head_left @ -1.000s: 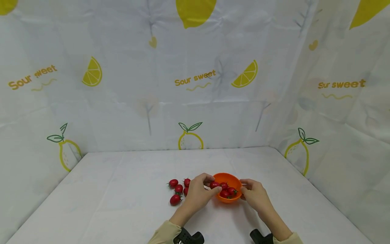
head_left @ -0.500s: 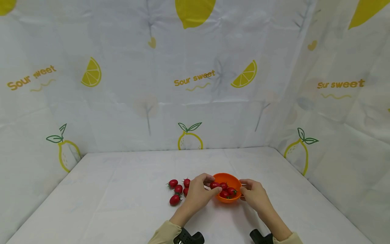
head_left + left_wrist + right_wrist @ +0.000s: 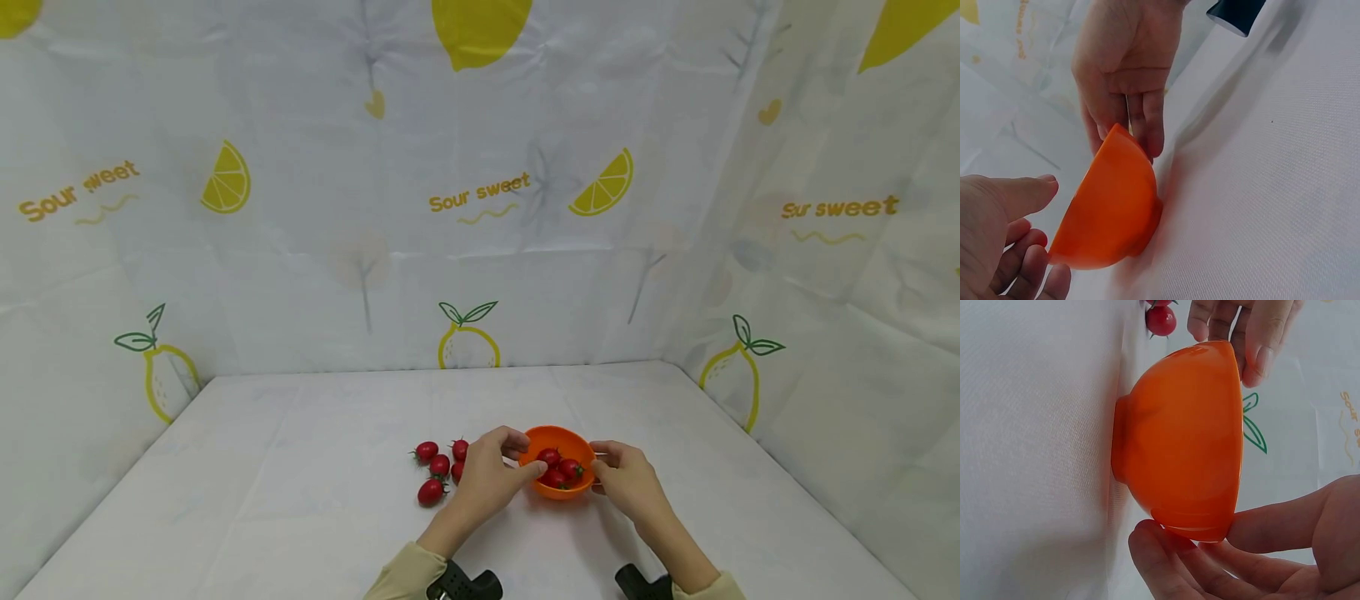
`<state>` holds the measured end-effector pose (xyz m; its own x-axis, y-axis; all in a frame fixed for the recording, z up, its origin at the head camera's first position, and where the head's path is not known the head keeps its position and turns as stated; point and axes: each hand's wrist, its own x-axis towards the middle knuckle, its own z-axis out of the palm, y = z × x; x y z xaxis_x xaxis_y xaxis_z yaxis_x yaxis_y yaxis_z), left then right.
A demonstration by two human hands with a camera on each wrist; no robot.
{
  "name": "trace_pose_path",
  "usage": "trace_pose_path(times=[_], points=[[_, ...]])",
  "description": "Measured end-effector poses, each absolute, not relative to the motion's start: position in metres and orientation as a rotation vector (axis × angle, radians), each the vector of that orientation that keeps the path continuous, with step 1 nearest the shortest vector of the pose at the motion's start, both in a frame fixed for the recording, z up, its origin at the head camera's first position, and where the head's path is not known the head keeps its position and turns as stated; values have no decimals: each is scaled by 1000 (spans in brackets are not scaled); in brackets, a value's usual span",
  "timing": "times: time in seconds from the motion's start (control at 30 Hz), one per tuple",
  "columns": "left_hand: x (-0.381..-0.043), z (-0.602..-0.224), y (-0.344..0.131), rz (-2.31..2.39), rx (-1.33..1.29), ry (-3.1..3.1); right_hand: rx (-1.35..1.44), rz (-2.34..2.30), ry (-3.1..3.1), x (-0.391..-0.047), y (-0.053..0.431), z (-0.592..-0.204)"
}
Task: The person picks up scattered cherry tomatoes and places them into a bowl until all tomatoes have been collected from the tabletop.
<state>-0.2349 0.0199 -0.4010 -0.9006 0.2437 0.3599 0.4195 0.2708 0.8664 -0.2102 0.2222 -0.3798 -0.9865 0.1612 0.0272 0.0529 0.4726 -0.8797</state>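
An orange bowl stands upright on the white table with several red cherry tomatoes inside. My left hand is at the bowl's left rim, its thumb and fingers apart with nothing between them. In the left wrist view, the fingertips of this left hand lie right at the rim of the bowl. On the other side, my right hand holds the bowl. The right wrist view shows its thumb at the rim and the fingers curled against the outer wall.
Left of the bowl, several cherry tomatoes lie loose on the table, partly hidden behind the left hand. A white cloth printed with lemons hangs behind and at the sides of the table.
The cherry tomato that my left fingers pinched over the rim has been let go and has dropped into the bowl. Both hands have stayed in place.
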Motion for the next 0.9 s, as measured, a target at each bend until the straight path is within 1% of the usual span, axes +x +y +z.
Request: trace_pose_path(times=[0.57,0.7,0.9], points=[[-231,-393,-2,-1662,-631,-2360,-204,1558,-2629,-212,222,-381],[-229,-392,-19,-1619,-614,-2375,-195,1567,-2627,-212,222,-380],[-226,-394,-53,-1573,-522,-2384,-192,1549,-2631,-211,222,-378]])
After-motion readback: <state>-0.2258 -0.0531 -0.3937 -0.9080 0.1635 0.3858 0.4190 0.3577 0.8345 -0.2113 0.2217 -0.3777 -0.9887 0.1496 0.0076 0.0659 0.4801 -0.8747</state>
